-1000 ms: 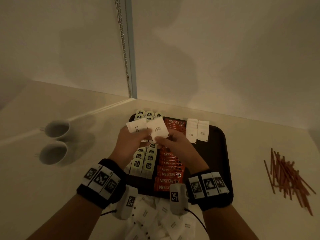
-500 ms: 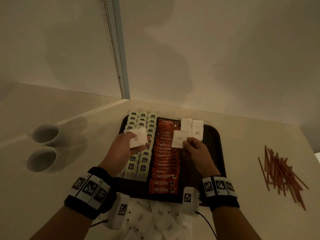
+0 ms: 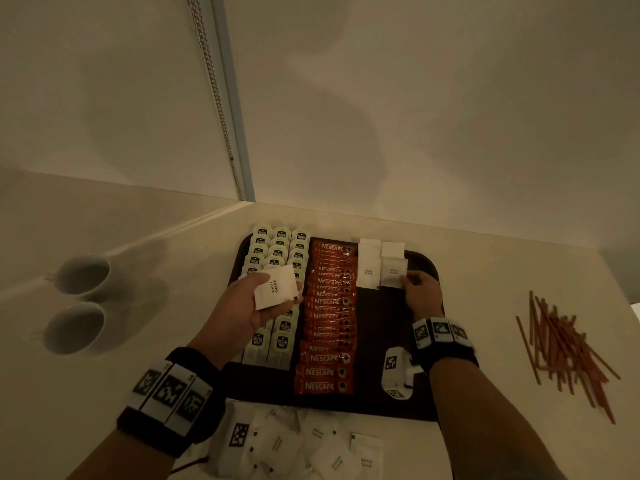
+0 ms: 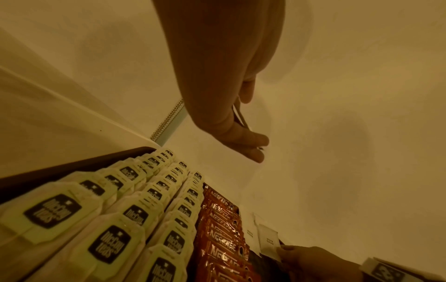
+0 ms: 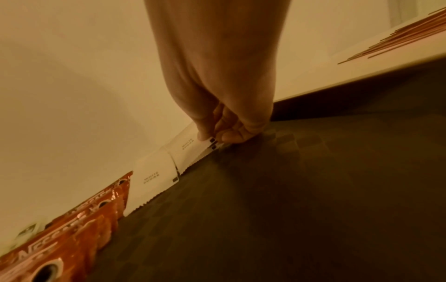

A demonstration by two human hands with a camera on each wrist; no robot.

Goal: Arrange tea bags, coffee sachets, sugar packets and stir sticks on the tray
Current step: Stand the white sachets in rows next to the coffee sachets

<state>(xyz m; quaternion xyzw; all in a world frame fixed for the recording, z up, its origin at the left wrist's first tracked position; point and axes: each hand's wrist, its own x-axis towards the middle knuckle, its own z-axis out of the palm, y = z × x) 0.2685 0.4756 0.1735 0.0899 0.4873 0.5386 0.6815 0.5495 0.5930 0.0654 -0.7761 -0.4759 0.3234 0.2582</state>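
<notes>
A dark tray (image 3: 394,341) holds rows of pale green tea bags (image 3: 277,251), a column of red coffee sachets (image 3: 329,323) and white sugar packets (image 3: 369,268) at its far right. My left hand (image 3: 249,303) hovers over the tea bags and holds a small stack of white sugar packets (image 3: 275,287) between thumb and fingers. My right hand (image 3: 417,289) pinches the near corner of one sugar packet (image 3: 393,271) (image 5: 193,147) lying on the tray. Orange stir sticks (image 3: 568,344) lie in a loose pile on the counter to the right.
Two white cups (image 3: 81,275) (image 3: 74,327) stand on the counter at the left. Several loose sugar packets (image 3: 311,445) lie in front of the tray's near edge. A wall corner with a bead chain (image 3: 214,88) rises behind the tray.
My right hand took one packet from the left hand's stack, carried it right and set it down on the tray beside the other sugar packets. The left hand stayed over the tea bags.
</notes>
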